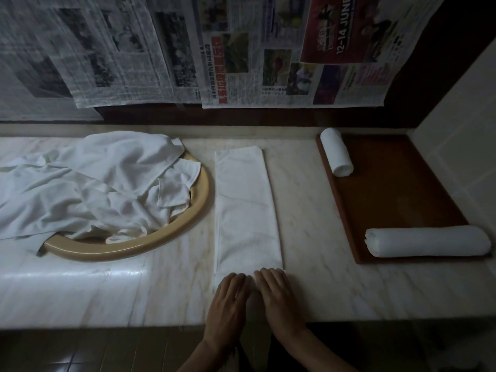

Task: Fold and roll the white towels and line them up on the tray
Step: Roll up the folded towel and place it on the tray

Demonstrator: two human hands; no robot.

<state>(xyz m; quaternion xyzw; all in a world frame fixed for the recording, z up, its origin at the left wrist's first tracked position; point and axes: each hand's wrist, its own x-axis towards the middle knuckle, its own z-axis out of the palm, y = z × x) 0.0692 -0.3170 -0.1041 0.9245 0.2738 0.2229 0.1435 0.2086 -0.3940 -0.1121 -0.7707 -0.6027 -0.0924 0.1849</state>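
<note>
Resting side by side at the near edge of the marble counter (322, 205), the left hand (228, 299) and right hand (279, 296) lie palm down with fingers straight, pressing the near end of the folded towel (245, 208). That towel forms a long narrow strip running away from the hands toward the wall. To the right, the brown tray (389, 194) holds two rolled towels: the near roll (426, 241) lies crosswise on its front edge, the far roll (336, 151) at its back left corner, well apart. To the left, a heap of loose towels (88, 183) fills the tan-rimmed basin (161, 242). Newspaper sheets (241, 49) cover the wall behind.
</note>
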